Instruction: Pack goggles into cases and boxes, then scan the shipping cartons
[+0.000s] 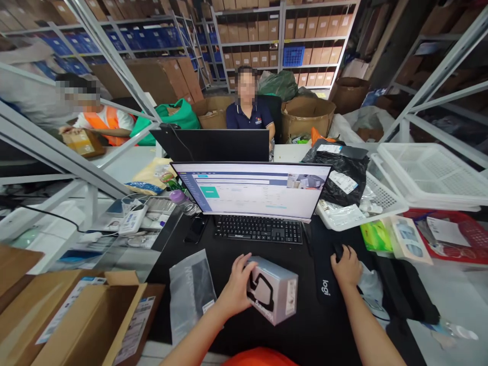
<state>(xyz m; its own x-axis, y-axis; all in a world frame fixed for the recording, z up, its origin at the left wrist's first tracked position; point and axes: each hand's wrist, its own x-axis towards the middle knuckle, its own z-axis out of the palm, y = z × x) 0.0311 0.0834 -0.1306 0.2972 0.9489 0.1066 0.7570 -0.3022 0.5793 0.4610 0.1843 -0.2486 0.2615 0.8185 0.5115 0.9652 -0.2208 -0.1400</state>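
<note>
My left hand grips the left side of a small grey product box printed with a black device, which rests tilted on the black desk mat. My right hand curls over a black mouse on the right of the mat. A black keyboard lies just beyond both hands, under a wide monitor with a lit white page.
A clear plastic bag lies left of the box, open cardboard boxes at near left. White baskets and black parcels sit at right. A black phone lies by the keyboard. Two people sit beyond a second monitor.
</note>
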